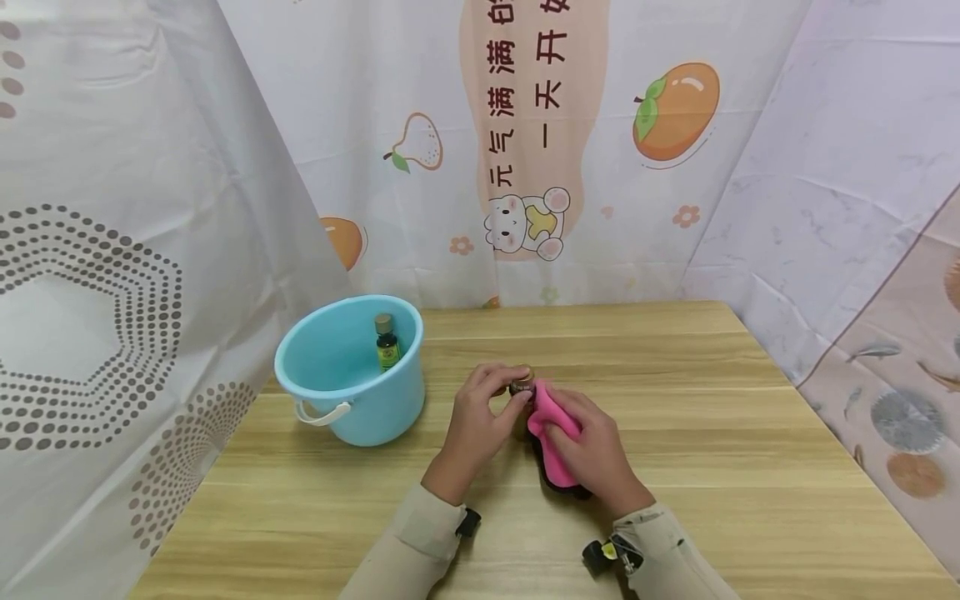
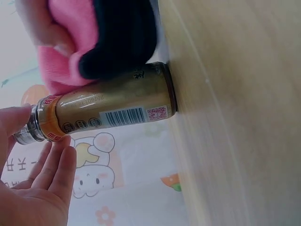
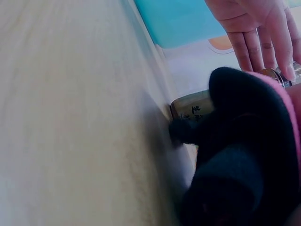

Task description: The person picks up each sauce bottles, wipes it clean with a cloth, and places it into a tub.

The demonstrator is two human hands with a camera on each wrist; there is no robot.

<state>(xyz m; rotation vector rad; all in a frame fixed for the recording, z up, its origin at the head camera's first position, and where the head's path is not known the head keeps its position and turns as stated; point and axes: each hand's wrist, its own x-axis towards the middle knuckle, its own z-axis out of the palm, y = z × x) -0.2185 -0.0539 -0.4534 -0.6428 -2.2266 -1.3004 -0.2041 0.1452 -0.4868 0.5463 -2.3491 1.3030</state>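
Observation:
A bottle with a gold label and barcode (image 2: 113, 106) stands upright on the wooden table. My left hand (image 1: 477, 421) pinches its capped neck between thumb and fingers. From the right, my right hand (image 1: 602, 450) grips a cloth, pink on one face and black on the other (image 1: 553, 433), and presses it to the bottle's side. In the left wrist view the pink face bunches under the right fingers (image 2: 59, 40), while the black part covers some of the label. The black side (image 3: 240, 160) fills much of the right wrist view and hides most of the bottle there.
A light blue bucket (image 1: 378, 410) with a white handle (image 1: 322, 414) stands on the table to the left. Inside it leans a small dark bottle with a yellow-green label (image 1: 387, 350). Printed curtains (image 1: 360, 83) hang behind the table (image 1: 675, 350) and at both sides.

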